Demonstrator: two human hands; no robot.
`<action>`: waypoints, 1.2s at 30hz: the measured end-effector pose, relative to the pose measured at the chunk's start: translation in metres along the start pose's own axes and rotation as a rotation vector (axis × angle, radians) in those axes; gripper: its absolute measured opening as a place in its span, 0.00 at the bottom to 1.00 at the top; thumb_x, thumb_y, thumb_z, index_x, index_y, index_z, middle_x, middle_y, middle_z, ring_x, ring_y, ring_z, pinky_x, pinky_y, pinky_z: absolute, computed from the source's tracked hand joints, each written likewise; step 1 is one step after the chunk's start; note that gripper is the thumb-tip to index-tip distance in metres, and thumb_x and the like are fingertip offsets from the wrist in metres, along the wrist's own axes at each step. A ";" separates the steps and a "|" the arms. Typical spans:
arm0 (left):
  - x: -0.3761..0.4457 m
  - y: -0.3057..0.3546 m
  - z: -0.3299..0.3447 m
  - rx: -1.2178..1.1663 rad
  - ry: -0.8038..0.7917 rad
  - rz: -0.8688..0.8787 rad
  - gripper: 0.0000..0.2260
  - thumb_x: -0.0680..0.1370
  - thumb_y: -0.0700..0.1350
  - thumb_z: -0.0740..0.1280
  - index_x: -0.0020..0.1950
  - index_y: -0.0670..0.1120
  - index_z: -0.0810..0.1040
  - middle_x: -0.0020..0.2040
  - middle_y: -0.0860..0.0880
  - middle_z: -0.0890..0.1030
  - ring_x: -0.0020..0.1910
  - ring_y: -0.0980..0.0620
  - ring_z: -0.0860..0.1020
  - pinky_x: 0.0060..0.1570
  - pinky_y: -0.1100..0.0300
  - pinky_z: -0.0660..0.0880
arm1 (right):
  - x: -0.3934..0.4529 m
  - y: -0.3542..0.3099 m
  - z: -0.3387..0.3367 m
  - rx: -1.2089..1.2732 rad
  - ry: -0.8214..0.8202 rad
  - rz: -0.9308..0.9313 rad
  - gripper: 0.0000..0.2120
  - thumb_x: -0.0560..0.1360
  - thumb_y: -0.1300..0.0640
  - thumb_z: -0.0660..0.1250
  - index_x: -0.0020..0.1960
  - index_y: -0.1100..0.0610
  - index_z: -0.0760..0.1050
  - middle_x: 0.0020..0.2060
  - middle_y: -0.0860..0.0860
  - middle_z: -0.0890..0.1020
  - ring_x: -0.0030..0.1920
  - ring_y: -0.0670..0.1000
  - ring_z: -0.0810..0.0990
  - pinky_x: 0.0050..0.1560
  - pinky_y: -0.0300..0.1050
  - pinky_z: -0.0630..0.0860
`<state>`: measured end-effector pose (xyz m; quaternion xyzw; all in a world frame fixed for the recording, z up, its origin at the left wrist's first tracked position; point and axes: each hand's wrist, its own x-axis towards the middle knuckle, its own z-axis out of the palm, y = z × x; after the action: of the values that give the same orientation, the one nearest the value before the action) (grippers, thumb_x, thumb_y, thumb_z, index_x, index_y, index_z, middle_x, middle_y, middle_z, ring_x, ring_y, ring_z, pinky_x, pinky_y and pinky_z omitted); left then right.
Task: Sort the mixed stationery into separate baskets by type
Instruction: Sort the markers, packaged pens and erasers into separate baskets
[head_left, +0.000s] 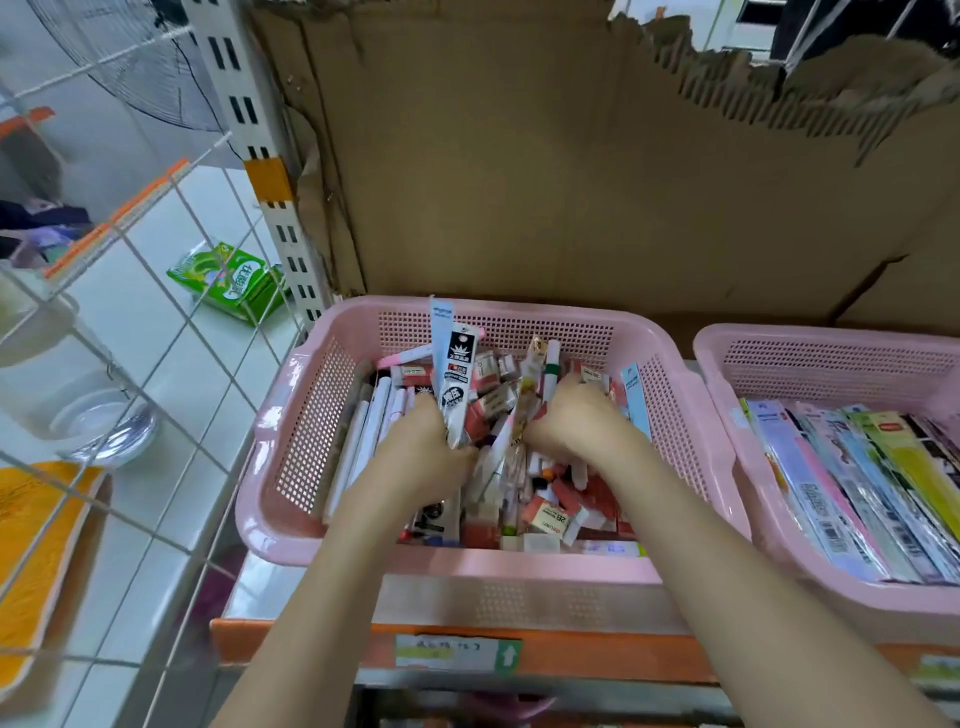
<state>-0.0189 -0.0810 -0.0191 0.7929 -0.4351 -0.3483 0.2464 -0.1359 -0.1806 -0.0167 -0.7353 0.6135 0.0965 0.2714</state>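
A torn cardboard sheet (571, 171) backed the shelf where two pink baskets sat side by side, the mixed basket (291, 457) heaped with erasers, pens and packets, the right basket (727, 364) lined with flat packs. The left hand (423, 449) gripped a black-and-white packet (457, 384); the right hand (574, 421) curled into the pile beside a patterned packet (527, 400), its grasp unclear. Better to lift one type at a time, easing long packets straight up so the erasers would not spill.

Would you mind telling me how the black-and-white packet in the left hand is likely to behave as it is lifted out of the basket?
The black-and-white packet is long, thin and flat, so it is probably light and may flex. It looks glossy, so it may slip in the left hand, which grips only its lower end. It stands among loose erasers, which it may disturb.
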 end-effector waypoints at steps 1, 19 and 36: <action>0.001 0.000 0.001 0.001 -0.009 0.008 0.11 0.77 0.44 0.66 0.53 0.44 0.64 0.40 0.50 0.72 0.35 0.55 0.70 0.29 0.61 0.66 | 0.000 0.000 -0.001 0.020 -0.002 -0.008 0.32 0.77 0.50 0.62 0.73 0.66 0.56 0.67 0.64 0.67 0.63 0.61 0.73 0.60 0.51 0.74; -0.005 -0.006 -0.003 -0.203 0.160 0.094 0.07 0.75 0.44 0.66 0.49 0.41 0.74 0.34 0.46 0.75 0.28 0.53 0.69 0.19 0.70 0.62 | -0.015 0.030 0.001 -0.043 0.047 0.018 0.11 0.74 0.51 0.64 0.49 0.58 0.75 0.40 0.53 0.77 0.37 0.50 0.76 0.32 0.41 0.69; -0.024 0.103 0.065 -0.289 0.224 0.425 0.05 0.76 0.43 0.65 0.50 0.51 0.71 0.38 0.50 0.77 0.35 0.54 0.77 0.36 0.61 0.74 | -0.067 0.140 -0.092 0.583 0.635 -0.355 0.03 0.75 0.54 0.66 0.48 0.52 0.75 0.33 0.48 0.77 0.38 0.54 0.75 0.40 0.47 0.70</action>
<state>-0.1318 -0.1174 0.0194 0.6739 -0.5075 -0.2574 0.4713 -0.3022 -0.1854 0.0528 -0.7151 0.5324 -0.3579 0.2777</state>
